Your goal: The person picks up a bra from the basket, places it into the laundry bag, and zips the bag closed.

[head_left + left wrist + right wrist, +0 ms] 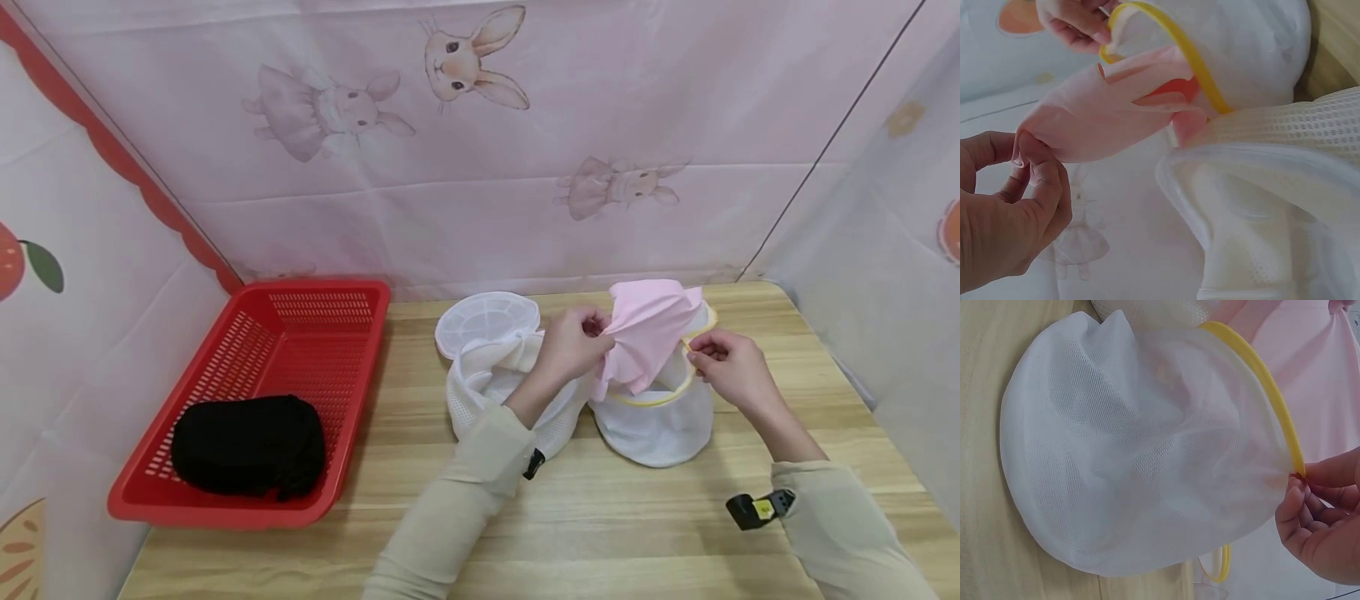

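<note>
My left hand [572, 340] pinches one end of a pink cloth [651, 321], whose exact kind I cannot tell. The cloth hangs over the mouth of a white mesh laundry bag [1122, 444] with a yellow zipper edge [1200, 72]. My right hand [731, 365] pinches that yellow edge between thumb and fingers, on the bag's right side. In the left wrist view, the lower part of the pink cloth [1110, 112] reaches in past the yellow rim. Left of this bag, partly behind my left forearm, a second white mesh bag [480, 367] stands with its round lid laid back.
A red plastic basket [367, 367] stands on the left of the wooden table [600, 533], with a black rolled bundle [247, 446] inside. Printed fabric walls [480, 225] rise behind and at both sides.
</note>
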`<act>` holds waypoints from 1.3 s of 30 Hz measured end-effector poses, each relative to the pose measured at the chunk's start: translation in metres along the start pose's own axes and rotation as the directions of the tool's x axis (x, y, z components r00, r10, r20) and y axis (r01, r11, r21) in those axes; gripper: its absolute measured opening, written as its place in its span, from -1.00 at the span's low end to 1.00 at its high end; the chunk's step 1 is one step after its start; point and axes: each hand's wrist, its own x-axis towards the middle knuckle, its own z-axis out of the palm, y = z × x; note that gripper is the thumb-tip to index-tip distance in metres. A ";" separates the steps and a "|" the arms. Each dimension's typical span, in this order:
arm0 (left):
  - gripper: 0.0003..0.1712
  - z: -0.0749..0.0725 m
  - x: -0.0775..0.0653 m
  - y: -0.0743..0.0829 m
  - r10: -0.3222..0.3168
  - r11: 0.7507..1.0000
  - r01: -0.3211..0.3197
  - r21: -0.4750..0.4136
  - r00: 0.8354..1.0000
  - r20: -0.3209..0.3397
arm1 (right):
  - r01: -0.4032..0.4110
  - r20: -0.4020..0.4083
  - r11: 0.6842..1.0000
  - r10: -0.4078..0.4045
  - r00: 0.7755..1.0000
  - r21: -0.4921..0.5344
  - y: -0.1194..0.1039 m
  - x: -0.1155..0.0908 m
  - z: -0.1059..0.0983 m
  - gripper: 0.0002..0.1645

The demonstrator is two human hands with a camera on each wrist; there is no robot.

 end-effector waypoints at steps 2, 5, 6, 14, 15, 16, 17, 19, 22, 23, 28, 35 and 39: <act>-0.95 0.002 0.000 -0.003 0.001 1.000 -0.001 0.001 1.000 -0.005 | -0.001 0.003 1.000 0.001 1.000 -0.004 0.001 0.000 0.000 -0.88; -0.95 0.003 -0.001 -0.005 -0.011 1.000 0.011 -0.002 1.000 -0.009 | -0.007 0.008 1.000 0.007 1.000 -0.007 0.001 0.000 0.000 -0.87; -0.95 0.003 -0.001 -0.005 -0.018 1.000 0.018 -0.005 1.000 -0.008 | -0.008 0.009 1.000 0.008 1.000 -0.006 0.002 0.000 0.000 -0.87; -0.95 0.006 0.000 -0.008 -0.045 0.999 0.045 0.022 0.999 0.007 | -0.030 0.006 1.000 0.030 1.000 -0.001 0.003 0.001 0.000 -0.86; -0.95 0.006 0.000 -0.009 -0.043 0.999 0.043 0.027 0.999 0.011 | -0.033 0.005 0.999 0.033 0.999 -0.005 0.003 0.001 0.000 -0.87; -0.95 0.007 0.000 -0.009 -0.041 0.999 0.040 0.033 0.999 0.014 | -0.037 0.006 0.999 0.037 0.999 -0.003 0.004 0.002 0.000 -0.87; -0.96 0.007 0.001 -0.009 -0.039 0.998 0.038 0.040 0.999 0.015 | -0.041 0.006 0.999 0.041 0.999 -0.002 0.004 0.002 -0.001 -0.87; -0.96 0.008 0.001 -0.010 -0.034 0.998 0.033 0.055 0.999 0.015 | -0.045 0.006 0.999 0.045 0.999 0.008 0.005 0.003 -0.001 -0.87; -0.94 0.009 0.001 -0.010 -0.027 0.997 0.027 0.072 1.000 0.008 | -0.047 -0.001 0.998 0.047 0.999 0.050 0.006 0.005 -0.002 -0.85; -0.93 0.009 0.001 -0.011 -0.022 0.997 0.021 0.080 1.000 0.006 | -0.050 -0.006 0.997 0.051 0.999 0.064 0.006 0.006 -0.003 -0.84; -0.90 0.010 0.001 -0.012 0.012 0.993 -0.013 0.114 1.000 0.005 | -0.079 -0.010 0.987 0.082 0.997 0.141 0.007 0.015 -0.010 -0.80; -0.87 0.008 0.000 -0.011 0.031 0.991 -0.034 0.127 0.999 0.029 | -0.108 0.000 0.958 0.112 0.994 0.267 0.005 0.025 -0.019 -0.78; -0.87 0.007 -0.001 -0.011 0.043 0.987 -0.044 0.158 0.999 0.011 | -0.103 -0.018 0.943 0.115 0.993 0.315 0.008 0.030 -0.022 -0.91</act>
